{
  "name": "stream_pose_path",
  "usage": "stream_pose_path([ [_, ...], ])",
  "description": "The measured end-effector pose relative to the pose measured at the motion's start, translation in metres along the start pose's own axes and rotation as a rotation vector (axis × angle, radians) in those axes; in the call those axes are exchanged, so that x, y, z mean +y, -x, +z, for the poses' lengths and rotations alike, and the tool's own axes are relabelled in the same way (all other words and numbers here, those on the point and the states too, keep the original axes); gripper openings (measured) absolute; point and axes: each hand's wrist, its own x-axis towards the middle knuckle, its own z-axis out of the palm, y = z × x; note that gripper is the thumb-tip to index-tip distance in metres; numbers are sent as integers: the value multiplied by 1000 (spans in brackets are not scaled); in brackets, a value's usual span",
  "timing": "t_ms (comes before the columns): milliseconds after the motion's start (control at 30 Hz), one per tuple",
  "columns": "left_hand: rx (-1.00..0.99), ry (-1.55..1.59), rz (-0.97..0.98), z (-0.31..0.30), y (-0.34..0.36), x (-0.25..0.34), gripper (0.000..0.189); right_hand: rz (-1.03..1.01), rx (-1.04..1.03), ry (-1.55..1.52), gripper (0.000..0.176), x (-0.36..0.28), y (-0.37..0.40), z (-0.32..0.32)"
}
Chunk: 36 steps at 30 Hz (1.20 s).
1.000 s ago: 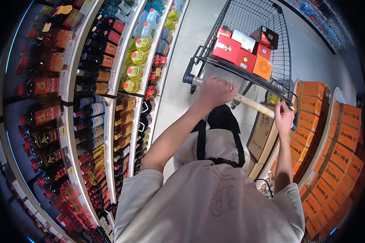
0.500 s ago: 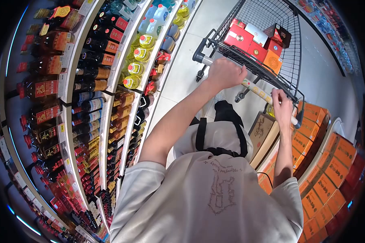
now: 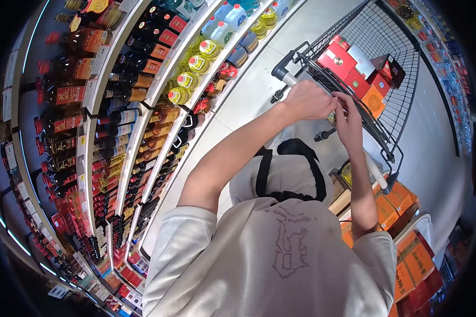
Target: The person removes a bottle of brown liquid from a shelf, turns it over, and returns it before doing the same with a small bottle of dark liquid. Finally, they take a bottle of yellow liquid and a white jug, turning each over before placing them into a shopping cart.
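My left hand [image 3: 311, 100] is closed in a fist over the shopping cart handle [image 3: 290, 79], near its left end. Close against its thumb side is my right hand [image 3: 348, 115], with its fingers bent and drawn together. Whatever those fingers pinch, if anything, is hidden. The handle's middle is covered by my hands, while its right part [image 3: 376, 172] shows beyond my right wrist. Inside the black wire cart [image 3: 402, 113] lie several boxes: a red box [image 3: 337, 59], a white box [image 3: 360, 62], an orange box [image 3: 374, 102] and a dark box [image 3: 393, 71].
To the left, long shelves [image 3: 87, 158] hold dark bottles, with yellow oil jugs [image 3: 198, 64] and pale blue jugs [image 3: 222, 33] farther along. Stacked orange boxes [image 3: 413, 259] stand at the lower right. Pale floor tiles [image 3: 251, 68] run between shelf and cart.
My right hand has left the handle's right part and come over beside my left hand. The left hand stays on the handle. Shelves and cart have shifted rightward in view.
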Motion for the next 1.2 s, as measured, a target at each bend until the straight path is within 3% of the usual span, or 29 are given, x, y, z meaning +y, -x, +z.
stream_pose_path([
  [67,-26,21,-48,-2,-9,1,35,10,-50,-56,24,11,-8,-4],
  [133,-47,39,-93,6,-18,-2,34,-35,40,116,24,10,-16,-6],
  [200,169,111,-26,16,-26,-4,36,24,24,198,24,1,-22,-15],
  [267,163,120,-39,20,-33,-3,35,91,11,283,24,0,-25,-18],
  [333,157,125,-51,24,-38,-2,35,5,86,372,22,9,-34,-20],
  [467,100,84,-51,31,-49,-1,28,127,66,395,22,10,-47,-27],
  [567,139,108,28,20,-47,-1,23,76,110,293,23,15,-51,-31],
  [633,338,742,-131,-13,-34,-4,32,-4,178,24,21,19,-59,-30],
  [700,64,1147,-354,-65,11,-36,42,-36,287,-32,20,17,-59,-27],
  [767,-70,1239,-560,-62,55,-81,39,-45,376,-132,19,7,-58,-19],
  [800,-34,1178,-674,-52,78,-105,37,-40,382,-131,19,0,-64,-9],
  [933,-6,844,-1026,11,175,-192,32,-343,229,-100,17,-49,-104,42],
  [1000,-50,794,-1027,29,205,-224,32,-479,95,-161,18,-81,-127,73],
  [1067,-54,797,-1097,40,218,-245,31,-477,-20,-234,17,-104,-144,112],
  [1200,-46,597,-1044,83,235,-299,36,-353,-282,-289,17,-112,-171,188],
])
